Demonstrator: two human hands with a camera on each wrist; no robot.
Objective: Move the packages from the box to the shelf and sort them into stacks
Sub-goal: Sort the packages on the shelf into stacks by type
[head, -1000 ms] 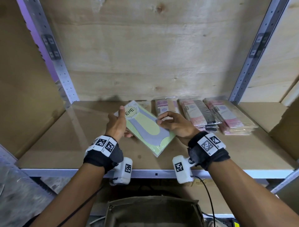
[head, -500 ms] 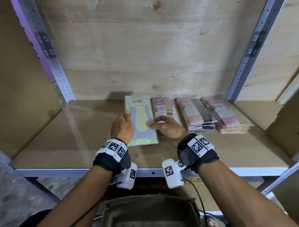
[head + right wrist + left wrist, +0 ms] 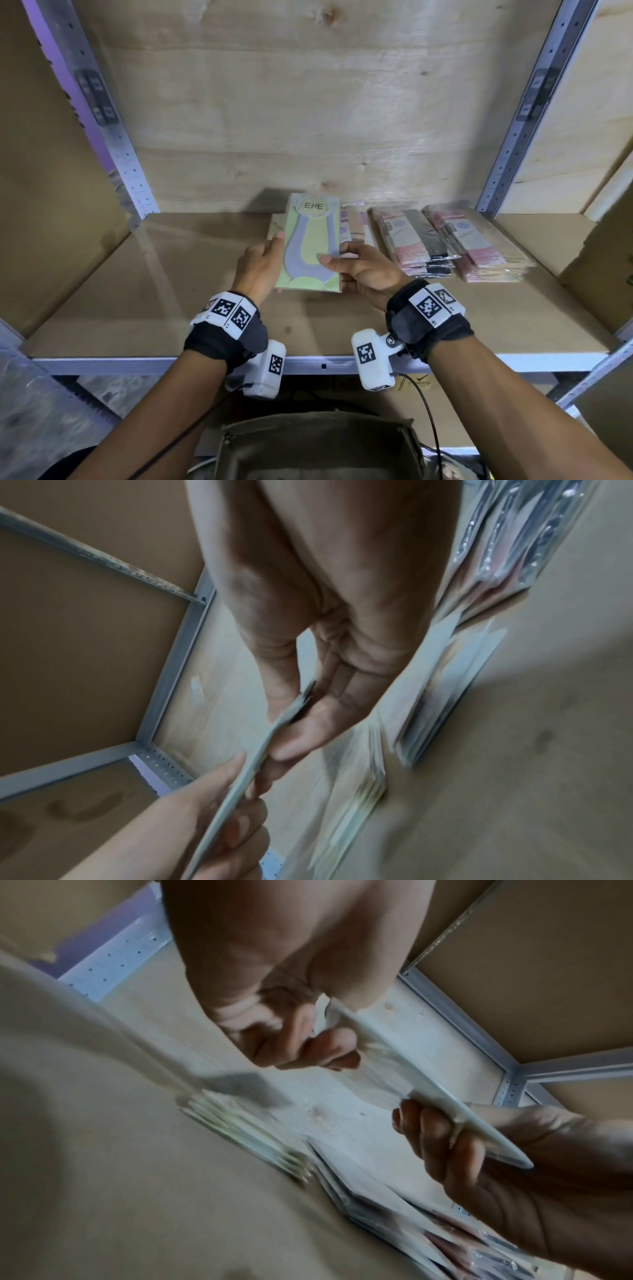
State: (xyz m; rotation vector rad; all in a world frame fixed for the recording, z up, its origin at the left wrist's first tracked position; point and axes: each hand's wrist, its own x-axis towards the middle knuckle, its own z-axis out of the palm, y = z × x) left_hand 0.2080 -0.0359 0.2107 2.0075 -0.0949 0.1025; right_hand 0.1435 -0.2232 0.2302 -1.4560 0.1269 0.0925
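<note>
Over the back of the wooden shelf board (image 3: pixel 178 291), your left hand (image 3: pixel 260 263) and right hand (image 3: pixel 363 270) both have hold of one flat green-and-grey card package marked "ENE" (image 3: pixel 310 250). Left hand: thumb on top, fingers curled under the left edge. Right hand: thumb and fingers pinching the right edge. The wrist views show the package clear of the shelf, above a low stack of like green-edged packages (image 3: pixel 246 1131).

Neighbours: a thin pile of pink-and-beige packages (image 3: pixel 356 222) lies just beside that stack on the right; then a stack of pink-and-black cellophane packages (image 3: pixel 418 240); then a taller stack of pink packages (image 3: pixel 479 246), all near the plywood back wall (image 3: pixel 308 120).

Risks, judged from this position:
- Package sits slightly right of the stack below. Let go now and it likely lands skewed, overlapping the pink-and-beige pile, which would mix two sorts.
- Uneven release of your hands would swing one end; the card is thin and light, so it slides easily on the glossy pack beneath.
- Your right knuckles are close to the pink-and-beige pile; a wide withdrawal could drag its top pack out of line.
- Pressing down hard to square the edges could shunt the whole low stack toward the back wall.
</note>
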